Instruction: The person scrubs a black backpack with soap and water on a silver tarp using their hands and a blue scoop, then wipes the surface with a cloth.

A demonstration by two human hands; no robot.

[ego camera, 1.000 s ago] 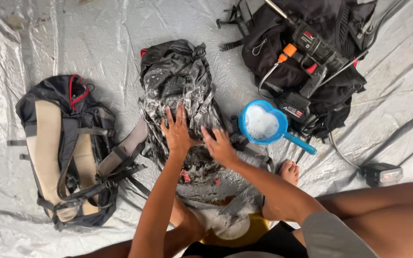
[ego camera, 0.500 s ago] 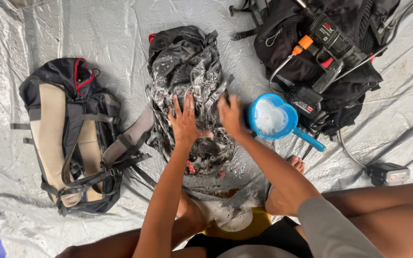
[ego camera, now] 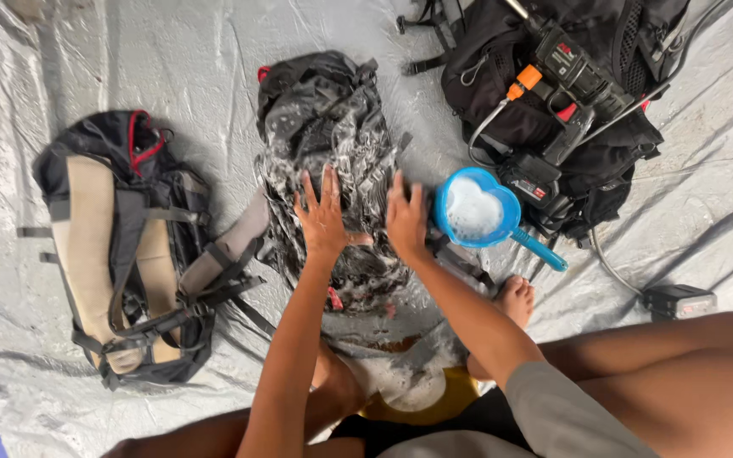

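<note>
Fingers spread flat, both hands (ego camera: 322, 222) (ego camera: 406, 222) on soapy backpack (ego camera: 324, 127), blue scoop (ego camera: 478, 212) beside, possibly touching.

Off to the left there's a second backpack (ego camera: 125, 254), black with red trim and tan back padding, lying straps-up on the silver tarp (ego camera: 171, 59). Top right is a black bag (ego camera: 587, 93) with a pressure-washer gun (ego camera: 566, 80) on it, a blue heart-shaped scoop (ego camera: 478, 212) of suds just beside, and a small black box (ego camera: 679, 301) by the hose.

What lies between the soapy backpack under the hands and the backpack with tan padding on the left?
In the head view, only bare grey tarp separates the soapy backpack from the tan-padded backpack higher up; lower down, a grey strap bridges the gap.
</note>
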